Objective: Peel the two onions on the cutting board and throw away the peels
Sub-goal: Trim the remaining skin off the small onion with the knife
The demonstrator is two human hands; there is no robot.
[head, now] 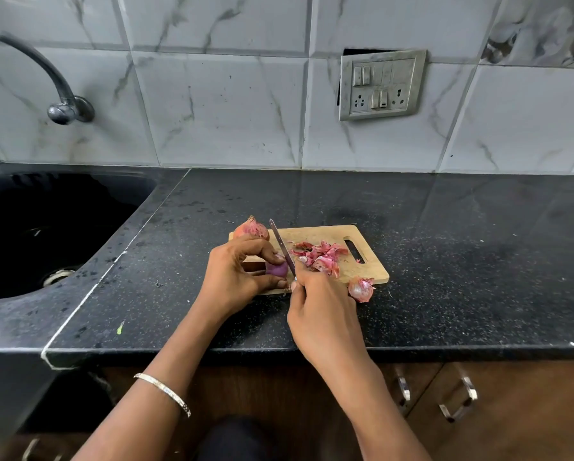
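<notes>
A small wooden cutting board [315,235] lies on the black counter. My left hand [235,272] grips a peeled purple onion [276,268] at the board's near left. My right hand [319,306] holds a knife [281,244] whose blade points away and rests beside that onion. An unpeeled onion [251,228] sits at the board's far left corner. A pile of pink peels [322,256] covers the board's middle. A larger piece of onion skin [361,289] lies on the counter just off the board's near right corner.
A black sink [39,227] is sunk into the counter at left, with a metal tap [46,78] above it. The tiled wall carries a switch panel [380,84]. Cabinet doors with metal handles [458,404] are below the counter edge.
</notes>
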